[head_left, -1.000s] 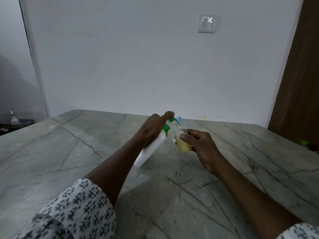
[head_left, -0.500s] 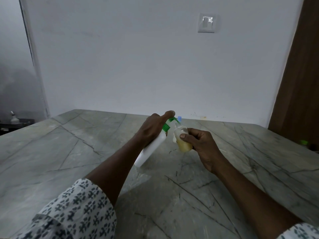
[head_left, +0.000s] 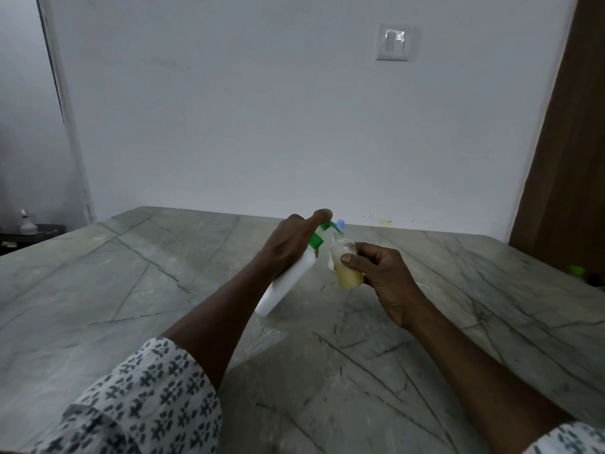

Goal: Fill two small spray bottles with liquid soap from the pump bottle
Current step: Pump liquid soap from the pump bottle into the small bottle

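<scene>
Tilted white pump bottle (head_left: 289,281) held over the grey veined stone table (head_left: 131,290), base towards the near left and green pump head (head_left: 322,231) towards the far right. The left hand (head_left: 291,244) was wrapped round its upper body, with one finger laid straight over the pump head. The spout met the mouth of a small clear spray bottle (head_left: 347,265), held upright just to the right. About the lower half of this bottle was filled with pale yellow liquid. The right hand (head_left: 383,273) was closed on it, thumb across the near face and fingers curled behind. Whether the pump bottle's base touched the table could not be told.

A small blue cap (head_left: 340,222) showed just beyond the spout; the rest of that item was hidden. A green object (head_left: 577,269) lay at the far right edge, near a brown door (head_left: 569,158). A light switch (head_left: 395,41) sat on the white wall. A small bottle (head_left: 27,222) stood on a dark shelf at far left. Patterned sleeves (head_left: 147,404) covered the near forearms.

The pump bottle's visible side was plain white.
</scene>
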`<state>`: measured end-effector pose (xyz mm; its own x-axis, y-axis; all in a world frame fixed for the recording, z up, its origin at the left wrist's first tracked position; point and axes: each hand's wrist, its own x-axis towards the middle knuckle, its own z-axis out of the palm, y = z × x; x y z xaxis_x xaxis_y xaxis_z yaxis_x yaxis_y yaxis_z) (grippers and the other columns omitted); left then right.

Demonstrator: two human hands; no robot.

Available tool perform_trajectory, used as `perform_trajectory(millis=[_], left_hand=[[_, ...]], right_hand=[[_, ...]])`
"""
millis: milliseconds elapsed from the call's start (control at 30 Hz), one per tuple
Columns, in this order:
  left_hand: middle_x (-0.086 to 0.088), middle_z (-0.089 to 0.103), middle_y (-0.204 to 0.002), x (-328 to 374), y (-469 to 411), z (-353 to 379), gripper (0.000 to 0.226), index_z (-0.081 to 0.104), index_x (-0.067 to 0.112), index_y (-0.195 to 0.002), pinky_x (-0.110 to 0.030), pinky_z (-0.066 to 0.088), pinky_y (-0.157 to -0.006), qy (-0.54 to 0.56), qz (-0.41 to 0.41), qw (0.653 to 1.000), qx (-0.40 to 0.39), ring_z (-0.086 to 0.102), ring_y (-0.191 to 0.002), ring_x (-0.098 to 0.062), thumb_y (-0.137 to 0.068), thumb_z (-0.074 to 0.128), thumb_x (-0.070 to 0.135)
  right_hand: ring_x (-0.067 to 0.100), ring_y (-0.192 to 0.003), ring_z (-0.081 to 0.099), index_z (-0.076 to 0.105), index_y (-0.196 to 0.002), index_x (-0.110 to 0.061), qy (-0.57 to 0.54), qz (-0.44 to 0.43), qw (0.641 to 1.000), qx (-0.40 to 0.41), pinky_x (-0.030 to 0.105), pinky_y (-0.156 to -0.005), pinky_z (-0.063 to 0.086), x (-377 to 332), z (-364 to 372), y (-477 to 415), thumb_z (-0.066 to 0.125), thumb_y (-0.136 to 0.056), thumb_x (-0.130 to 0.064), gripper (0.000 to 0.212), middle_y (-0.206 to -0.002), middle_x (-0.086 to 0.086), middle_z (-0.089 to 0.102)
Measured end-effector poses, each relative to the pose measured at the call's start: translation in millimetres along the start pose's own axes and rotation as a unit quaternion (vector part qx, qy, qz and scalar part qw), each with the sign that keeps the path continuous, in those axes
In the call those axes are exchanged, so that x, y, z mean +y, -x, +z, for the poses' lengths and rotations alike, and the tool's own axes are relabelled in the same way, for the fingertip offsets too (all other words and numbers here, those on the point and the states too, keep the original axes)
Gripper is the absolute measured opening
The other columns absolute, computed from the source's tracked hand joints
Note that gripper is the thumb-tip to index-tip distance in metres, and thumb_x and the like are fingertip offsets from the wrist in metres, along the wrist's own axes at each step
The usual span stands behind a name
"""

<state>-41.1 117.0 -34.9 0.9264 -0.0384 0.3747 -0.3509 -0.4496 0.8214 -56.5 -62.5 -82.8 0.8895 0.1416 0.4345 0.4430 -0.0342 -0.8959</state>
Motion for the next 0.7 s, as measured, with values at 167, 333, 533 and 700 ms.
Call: perform_trajectory(millis=[167,333,533,700], left_hand=[[-0.011,0.069,-0.067,2.5,0.7,-0.5,0.054,0.07,0.012,-0.072,-0.041,0.053,-0.077,-0.007,-0.003,1.0,-0.006,0.061,-0.06,-0.023,-0.086,0.045,0.058],[-0.017,0.069,-0.072,4.1,2.3,-0.9,0.056,0.065,0.005,-0.075,-0.05,0.052,-0.08,-0.006,-0.001,1.0,0.008,0.057,-0.063,-0.027,-0.077,0.041,0.055],[-0.012,0.069,-0.064,1.7,0.7,-0.8,0.06,0.069,0.007,-0.071,-0.041,0.052,-0.075,0.007,-0.006,1.0,-0.009,0.06,-0.057,-0.022,-0.08,0.044,0.061],[-0.008,0.068,-0.06,0.0,-0.6,0.9,0.072,0.07,0.0,-0.071,-0.038,0.051,-0.074,0.0,-0.01,1.0,-0.011,0.06,-0.053,-0.018,-0.083,0.046,0.067]], right_hand=[[0.024,-0.102,0.066,0.07,-0.113,-0.012,-0.009,0.003,1.0,-0.004,0.048,-0.096,0.053,0.3,-1.4,1.1,0.069,-0.085,-0.019,0.028,-0.107,0.003,0.072],[0.028,-0.102,0.066,0.071,-0.104,-0.022,0.0,0.007,1.0,-0.012,0.05,-0.095,0.052,2.6,-0.1,1.3,0.07,-0.084,-0.02,0.019,-0.106,0.006,0.073],[0.028,-0.102,0.067,0.072,-0.106,-0.018,-0.021,0.013,1.0,-0.013,0.04,-0.088,0.056,1.9,-0.6,0.7,0.068,-0.086,-0.018,0.02,-0.105,0.005,0.073],[0.035,-0.099,0.069,0.072,-0.103,-0.014,-0.091,0.044,0.994,-0.042,0.041,-0.086,0.055,-2.4,-3.4,3.8,0.059,-0.091,-0.015,0.017,-0.103,0.015,0.074]])
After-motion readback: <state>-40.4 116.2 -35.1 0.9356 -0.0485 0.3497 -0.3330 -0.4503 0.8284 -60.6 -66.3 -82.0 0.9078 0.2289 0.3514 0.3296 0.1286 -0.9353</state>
